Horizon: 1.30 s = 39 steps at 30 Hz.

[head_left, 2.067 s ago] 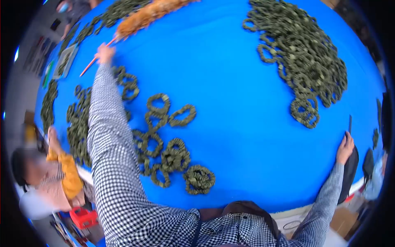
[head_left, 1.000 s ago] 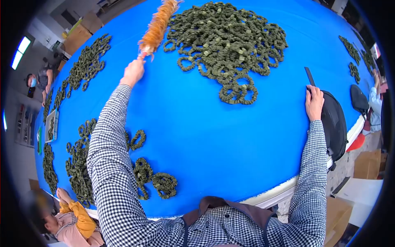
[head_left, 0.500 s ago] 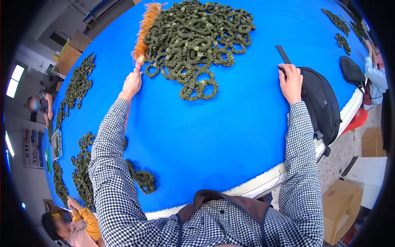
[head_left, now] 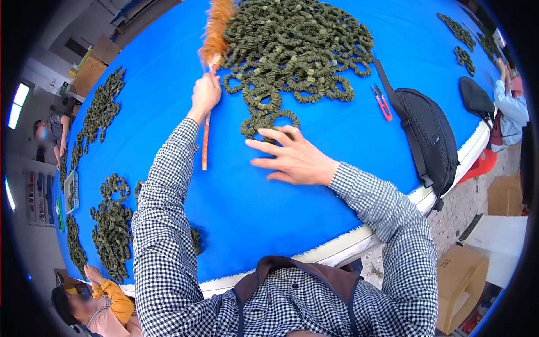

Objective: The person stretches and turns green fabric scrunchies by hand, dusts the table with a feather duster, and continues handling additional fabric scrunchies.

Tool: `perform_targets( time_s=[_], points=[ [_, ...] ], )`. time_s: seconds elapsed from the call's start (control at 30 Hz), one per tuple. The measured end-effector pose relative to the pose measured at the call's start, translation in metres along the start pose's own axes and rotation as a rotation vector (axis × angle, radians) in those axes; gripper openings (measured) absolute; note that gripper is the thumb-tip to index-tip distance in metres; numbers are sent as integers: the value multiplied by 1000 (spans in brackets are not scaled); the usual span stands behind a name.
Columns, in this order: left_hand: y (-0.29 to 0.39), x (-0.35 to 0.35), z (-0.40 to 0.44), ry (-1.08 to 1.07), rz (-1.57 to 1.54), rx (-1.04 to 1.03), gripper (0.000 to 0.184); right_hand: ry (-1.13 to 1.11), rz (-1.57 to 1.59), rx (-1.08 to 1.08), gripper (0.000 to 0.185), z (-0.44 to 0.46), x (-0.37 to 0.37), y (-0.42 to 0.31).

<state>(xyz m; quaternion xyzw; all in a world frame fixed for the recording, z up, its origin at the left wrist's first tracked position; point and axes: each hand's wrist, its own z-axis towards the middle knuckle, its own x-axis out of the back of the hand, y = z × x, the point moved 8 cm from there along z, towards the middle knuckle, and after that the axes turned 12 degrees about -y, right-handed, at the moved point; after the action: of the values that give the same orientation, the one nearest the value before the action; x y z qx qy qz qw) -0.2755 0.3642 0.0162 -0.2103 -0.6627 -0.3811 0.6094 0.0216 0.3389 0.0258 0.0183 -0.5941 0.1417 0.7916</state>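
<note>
My left hand [head_left: 206, 96] is closed around the handle of an orange feather duster [head_left: 215, 33], whose feathers lie against the left side of a big pile of dark green scrunchies [head_left: 297, 42]. The duster's handle end sticks out below my fist. My right hand [head_left: 295, 157] is open with its fingers spread, at the near edge of the pile. Its fingertips partly cover the nearest scrunchies [head_left: 259, 124]; whether they touch is unclear. Red-handled thread snips [head_left: 382, 104] lie on the blue cloth [head_left: 281, 224], left of a black waist bag [head_left: 429, 132].
Smaller scrunchie heaps [head_left: 112, 236] lie to the left, near a pale basket [head_left: 71, 192]. Co-workers sit at the table's left and right edges. Another black bag [head_left: 476, 95] rests at far right. A cardboard box [head_left: 460, 286] stands on the floor at right.
My right hand has left the spot beside the waist bag and swung left to the pile's near edge, uncovering the snips. My left hand and the duster appear farther right.
</note>
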Motion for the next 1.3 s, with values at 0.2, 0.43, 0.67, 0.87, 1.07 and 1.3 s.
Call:
perform_targets(
  time_s=[0.2, 0.43, 0.67, 0.87, 1.07, 1.3],
  points=[
    [-47, -8, 38, 64, 122, 188, 35, 47, -139, -164, 35, 12, -17, 114],
    [-72, -2, 10, -193, 54, 136, 49, 76, -127, -245, 33, 50, -18, 148],
    [-11, -2, -151, -278, 218, 67, 60, 188, -270, -381, 44, -65, 70, 116],
    [-20, -3, -97, -128, 189, 88, 57, -13, -425, -928, 41, -212, 53, 213],
    [41, 47, -174, -2, 202, 98, 55, 28, -510, -995, 33, -222, 60, 208],
    [-25, 84, -350, 388, 454, 40, 47, -34, -521, -1115, 35, -243, 59, 235]
  ],
)
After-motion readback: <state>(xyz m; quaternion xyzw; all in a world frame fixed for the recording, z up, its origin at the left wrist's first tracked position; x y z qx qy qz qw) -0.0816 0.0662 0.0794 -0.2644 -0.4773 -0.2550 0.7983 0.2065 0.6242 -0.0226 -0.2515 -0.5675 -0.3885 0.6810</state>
